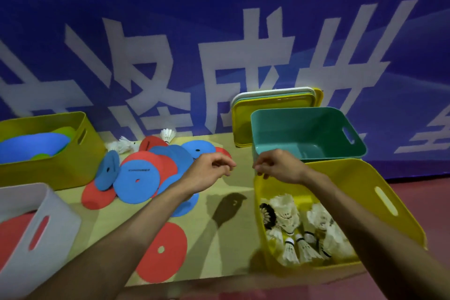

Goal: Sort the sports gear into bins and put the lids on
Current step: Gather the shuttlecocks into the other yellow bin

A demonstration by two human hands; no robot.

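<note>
A heap of flat blue and red discs (146, 173) lies mid-table, and one red disc (163, 251) sits alone near the front edge. My left hand (207, 173) hovers just right of the heap, fingers loosely curled, holding nothing. My right hand (277, 168) hangs over the far rim of the yellow bin (389, 204), which holds several white shuttlecocks (292, 231); its fingers are curled and empty. Behind it stands an empty teal bin (270, 129). More shuttlecocks (121, 145) lie at the back of the table.
At the left, a yellow-green bin (60, 173) holds blue and green discs, and a white bin (53, 217) holds a red disc. A stack of lids (275, 97) leans against the blue banner behind the teal bin. The table's front edge runs below my forearms.
</note>
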